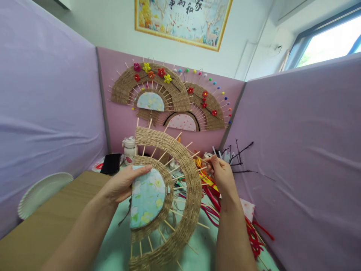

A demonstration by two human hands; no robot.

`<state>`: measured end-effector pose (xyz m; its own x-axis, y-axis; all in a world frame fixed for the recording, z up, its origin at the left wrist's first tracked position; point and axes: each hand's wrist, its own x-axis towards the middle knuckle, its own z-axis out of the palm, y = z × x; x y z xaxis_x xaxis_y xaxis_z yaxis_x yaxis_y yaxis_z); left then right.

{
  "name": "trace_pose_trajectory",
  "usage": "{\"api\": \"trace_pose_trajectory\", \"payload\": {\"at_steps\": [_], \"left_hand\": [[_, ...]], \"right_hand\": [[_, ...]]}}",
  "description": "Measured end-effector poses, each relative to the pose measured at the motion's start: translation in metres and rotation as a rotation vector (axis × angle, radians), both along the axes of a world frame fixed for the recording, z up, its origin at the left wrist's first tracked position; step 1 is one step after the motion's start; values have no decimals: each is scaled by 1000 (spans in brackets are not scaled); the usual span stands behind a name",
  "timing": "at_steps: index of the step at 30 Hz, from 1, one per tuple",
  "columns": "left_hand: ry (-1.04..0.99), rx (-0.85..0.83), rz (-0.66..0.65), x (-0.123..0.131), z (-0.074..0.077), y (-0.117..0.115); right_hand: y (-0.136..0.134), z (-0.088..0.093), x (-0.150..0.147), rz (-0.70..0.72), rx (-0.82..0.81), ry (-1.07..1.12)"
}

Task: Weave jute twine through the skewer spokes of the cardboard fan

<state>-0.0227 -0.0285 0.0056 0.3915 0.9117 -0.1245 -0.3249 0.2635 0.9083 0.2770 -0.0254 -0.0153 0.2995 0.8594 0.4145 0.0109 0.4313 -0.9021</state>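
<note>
My left hand (pixel 126 182) grips a half-round fan (pixel 191 188) by its straight edge, thumb flat on the blue floral cloth centre (pixel 148 199). Two bands of brown twine are woven across thin wooden sticks that radiate outward, their tips poking past the outer band. At the fan's upper right edge, my right hand (pixel 221 173) is closed in a pinch on a thin tan strand (pixel 202 160) running to the rim. Whether that strand is twine or a stick is hard to tell.
Two decorated fans (pixel 180 86) hang on the pink partition behind. Red and yellow fuzzy stems (pixel 210 188) and dark twigs (pixel 239 154) lie at right. On the left are a cardboard sheet (pixel 56 218), a white paper plate (pixel 42 192), a black phone (pixel 111 163) and a cup (pixel 129 150).
</note>
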Motion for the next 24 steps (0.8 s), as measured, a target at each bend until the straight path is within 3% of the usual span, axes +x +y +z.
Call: {"api": "trace_pose_trajectory", "payload": {"at_steps": [5, 14, 24], "left_hand": [[-7, 40, 146, -11, 12, -4], [-84, -27, 360, -16, 24, -5], [-120, -131, 377, -13, 30, -8]], "right_hand": [[-5, 2, 3, -174, 94, -68], [-10, 5, -15, -42, 137, -60], [-3, 5, -22, 59, 110, 111]]}}
